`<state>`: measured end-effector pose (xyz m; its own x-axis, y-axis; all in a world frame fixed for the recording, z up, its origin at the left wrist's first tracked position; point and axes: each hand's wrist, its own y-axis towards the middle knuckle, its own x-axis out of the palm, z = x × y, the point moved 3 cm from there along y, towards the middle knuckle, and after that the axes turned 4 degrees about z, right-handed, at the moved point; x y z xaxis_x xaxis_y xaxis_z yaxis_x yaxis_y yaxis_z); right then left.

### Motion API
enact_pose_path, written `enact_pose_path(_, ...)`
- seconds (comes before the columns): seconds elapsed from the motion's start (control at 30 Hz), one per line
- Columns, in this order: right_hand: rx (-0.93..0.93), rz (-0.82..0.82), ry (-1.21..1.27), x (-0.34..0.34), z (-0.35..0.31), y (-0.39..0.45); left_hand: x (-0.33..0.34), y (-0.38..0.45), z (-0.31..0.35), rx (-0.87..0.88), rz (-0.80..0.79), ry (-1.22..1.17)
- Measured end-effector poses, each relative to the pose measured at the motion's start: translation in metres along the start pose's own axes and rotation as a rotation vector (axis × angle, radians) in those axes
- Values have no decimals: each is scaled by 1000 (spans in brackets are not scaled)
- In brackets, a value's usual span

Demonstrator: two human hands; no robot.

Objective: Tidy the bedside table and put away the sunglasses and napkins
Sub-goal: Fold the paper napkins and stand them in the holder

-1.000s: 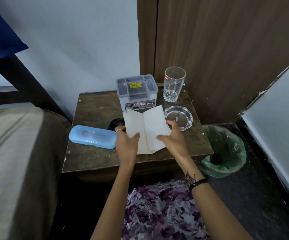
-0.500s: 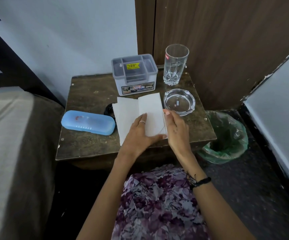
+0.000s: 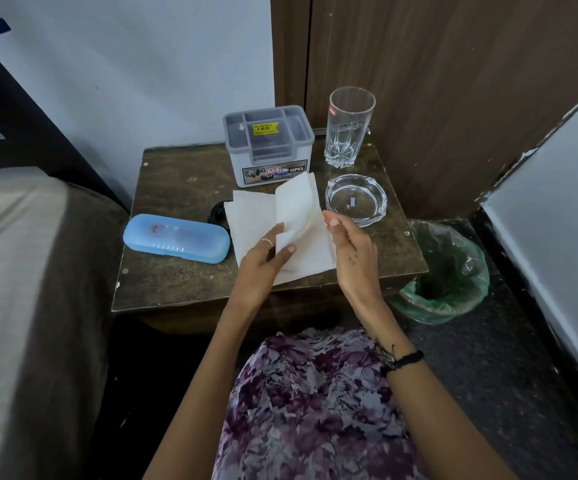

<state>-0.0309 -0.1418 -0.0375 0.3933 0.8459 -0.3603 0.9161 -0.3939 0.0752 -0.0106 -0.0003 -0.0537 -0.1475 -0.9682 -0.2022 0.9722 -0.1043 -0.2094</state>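
Note:
A white paper napkin lies partly folded over the middle of the dark wooden bedside table. My left hand pinches the raised folded flap of the napkin between thumb and fingers. My right hand is at the napkin's right edge, fingers curled and touching the paper. A dark pair of sunglasses peeks out from under the napkin's left side, mostly hidden. The closed light blue glasses case lies to the left of the napkin.
A grey compartmented organiser box stands at the back of the table, a tall glass to its right and a glass ashtray in front of that. A green-lined bin sits on the floor at right. A bed borders the left.
My left hand went from pressing the napkin flat to lifting its folded flap. My right hand moved up along the right edge. The camera view shifted slightly.

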Motion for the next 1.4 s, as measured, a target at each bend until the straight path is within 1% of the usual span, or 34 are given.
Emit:
enact_pose_path(0.1,7,-4,27,1,1,-2,2,-5,-3,-170,95,-438)
enact_pose_path(0.17,-1,-17,0,2,0,-3,2,-8,-3,-256,179,-678)
enact_pose_path(0.33,-21,-115,-87,10,-5,-6,2,-12,-3,-353,279,-1060)
enact_pose_path(0.4,-81,-153,-249,15,-6,-6,2,-14,-2,-384,306,-1173)
enact_pose_path(0.47,-189,-234,-470,22,-8,-7,3,-15,-2,-380,313,-1200)
enact_pose_path(0.5,-241,-287,-533,26,-10,-8,3,-15,-3,-374,308,-1201)
enact_pose_path(0.57,-287,-408,-530,34,-13,-12,4,-15,-4,-372,287,-1201)
enact_pose_path(0.67,-223,-560,-452,42,-15,-18,2,-13,-2,-369,276,-1118)
enact_pose_path(0.73,-195,-593,-491,41,-15,-19,2,-11,-1,-376,270,-1050)
enact_pose_path(0.83,-294,-551,-617,37,-14,-16,1,-9,2,-361,222,-960)
enact_pose_path(0.9,-351,-499,-610,34,-12,-13,-3,-10,3,-331,185,-870)
enact_pose_path(0.93,-368,-471,-583,31,-11,-13,-6,-10,4,-298,181,-766)
enact_pose_path(1.0,-381,-416,-513,24,-11,-11,-16,-14,7,-195,214,-450)
enact_pose_path(1.07,-377,-384,-465,19,-12,-10,-28,-18,8,-79,298,-134)
enact_pose_path(1.13,-374,-402,-449,18,-10,-13,-38,-22,7,3,388,135)
enact_pose_path(1.2,-363,-436,-447,21,-6,-17,-44,-25,3,38,445,306)
enact_pose_path(1.27,-335,-441,-432,23,-2,-19,-45,-29,-1,41,458,380)
enact_pose_path(1.4,-301,-441,-394,23,2,-17,-47,-33,-9,2,454,323)
